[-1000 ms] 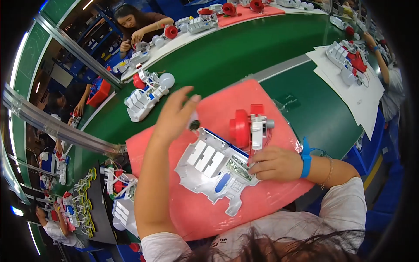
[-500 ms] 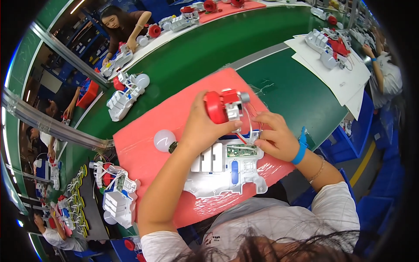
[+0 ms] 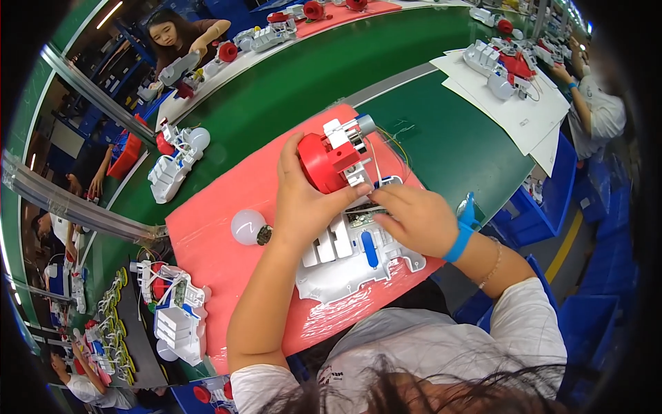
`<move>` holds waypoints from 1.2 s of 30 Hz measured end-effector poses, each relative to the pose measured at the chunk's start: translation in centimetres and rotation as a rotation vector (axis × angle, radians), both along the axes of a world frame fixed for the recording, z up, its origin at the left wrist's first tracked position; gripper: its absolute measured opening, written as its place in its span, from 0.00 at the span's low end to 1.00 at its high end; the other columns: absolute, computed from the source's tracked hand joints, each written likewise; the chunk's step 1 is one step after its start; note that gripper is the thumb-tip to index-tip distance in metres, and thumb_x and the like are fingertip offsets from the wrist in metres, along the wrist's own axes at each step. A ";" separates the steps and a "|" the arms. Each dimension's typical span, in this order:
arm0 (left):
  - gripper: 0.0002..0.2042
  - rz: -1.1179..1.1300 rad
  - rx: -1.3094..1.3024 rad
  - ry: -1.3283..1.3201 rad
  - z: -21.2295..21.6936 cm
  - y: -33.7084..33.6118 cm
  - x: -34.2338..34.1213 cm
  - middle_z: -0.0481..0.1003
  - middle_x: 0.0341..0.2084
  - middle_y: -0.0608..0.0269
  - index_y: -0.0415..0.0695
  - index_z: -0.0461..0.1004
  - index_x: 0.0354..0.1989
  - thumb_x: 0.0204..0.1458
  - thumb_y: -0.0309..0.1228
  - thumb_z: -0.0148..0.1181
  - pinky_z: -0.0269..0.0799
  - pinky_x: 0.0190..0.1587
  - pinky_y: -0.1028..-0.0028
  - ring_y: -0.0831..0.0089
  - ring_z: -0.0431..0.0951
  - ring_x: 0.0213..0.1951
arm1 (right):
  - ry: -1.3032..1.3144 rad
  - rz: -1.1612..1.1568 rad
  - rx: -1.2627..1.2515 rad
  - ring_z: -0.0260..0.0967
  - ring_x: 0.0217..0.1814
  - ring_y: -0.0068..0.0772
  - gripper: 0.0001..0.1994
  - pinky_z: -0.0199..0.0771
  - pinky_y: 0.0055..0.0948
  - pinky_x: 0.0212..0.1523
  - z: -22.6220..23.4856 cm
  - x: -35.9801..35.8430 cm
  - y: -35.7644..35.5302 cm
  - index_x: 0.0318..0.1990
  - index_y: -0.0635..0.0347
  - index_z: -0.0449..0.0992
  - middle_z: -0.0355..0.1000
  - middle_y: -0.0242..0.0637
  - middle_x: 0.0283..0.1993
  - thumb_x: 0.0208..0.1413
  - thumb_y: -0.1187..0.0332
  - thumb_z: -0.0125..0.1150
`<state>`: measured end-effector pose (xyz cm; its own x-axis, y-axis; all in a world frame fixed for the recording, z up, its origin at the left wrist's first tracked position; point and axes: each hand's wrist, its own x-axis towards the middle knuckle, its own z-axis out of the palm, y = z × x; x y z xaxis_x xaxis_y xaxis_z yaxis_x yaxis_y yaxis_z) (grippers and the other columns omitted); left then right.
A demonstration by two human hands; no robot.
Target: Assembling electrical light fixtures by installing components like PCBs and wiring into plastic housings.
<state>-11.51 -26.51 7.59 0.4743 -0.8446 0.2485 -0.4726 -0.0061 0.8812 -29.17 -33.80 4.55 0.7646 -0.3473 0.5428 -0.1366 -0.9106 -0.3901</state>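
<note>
Left hand [image 3: 303, 200] grip wrapped around red round plastic motor module with white and grey fittings [image 3: 336, 157], frame centre. Right hand [image 3: 414, 219] fingers pinched on wiring at white moulded plastic housing with blue insert [image 3: 352, 259], lying on pink foam mat [image 3: 214, 255]. Frosted white bulb [image 3: 247, 226] left of wrist.

Red motor housing [image 3: 323, 164]: glossy moulded plastic, smooth; metal-looking grey cylinder [image 3: 365, 125] at its 2 o'clock. White base shell [image 3: 345, 265]: matt plastic, blue insert. Bulb [image 3: 247, 226] at 9 o'clock: frosted, smooth. Red mat [image 3: 214, 255]: matt, foam-like. Wristband [image 3: 460, 231]: blue, rubbery. Belt [image 3: 303, 83]: green, slight sheen.
</note>
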 end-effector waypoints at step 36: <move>0.50 -0.381 -0.105 0.528 -0.1 -0.9 1.3 0.55 0.54 0.54 0.47 0.41 0.60 0.29 0.28 0.72 0.60 0.56 0.64 0.61 0.61 0.55 | -0.102 0.210 0.510 0.66 0.32 0.40 0.06 0.67 0.33 0.32 -0.3 0.5 -3.5 0.33 0.61 0.70 0.66 0.40 0.33 0.47 0.71 0.55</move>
